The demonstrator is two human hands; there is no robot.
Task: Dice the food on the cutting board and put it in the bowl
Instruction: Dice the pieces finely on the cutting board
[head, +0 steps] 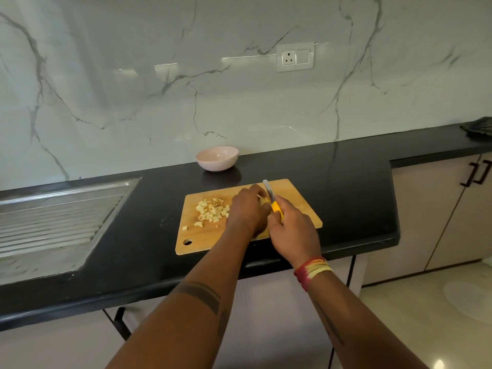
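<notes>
A wooden cutting board (295, 198) lies on the black counter. A pile of pale diced pieces (212, 210) sits on its left half, with one stray cube near the left edge. My left hand (246, 209) curls over an uncut pale piece (263, 200), most of it hidden under the fingers. My right hand (291, 230) grips the yellow handle of a knife (269, 193); the blade points away from me, right beside the left fingers. A pink bowl (217, 158) stands behind the board near the wall, and its inside looks bare.
A steel sink drainboard (53, 222) is set into the counter at the left. A dark dish (478, 127) sits at the far right of the counter. The counter steps back at the right above cabinet doors with black handles (476, 174).
</notes>
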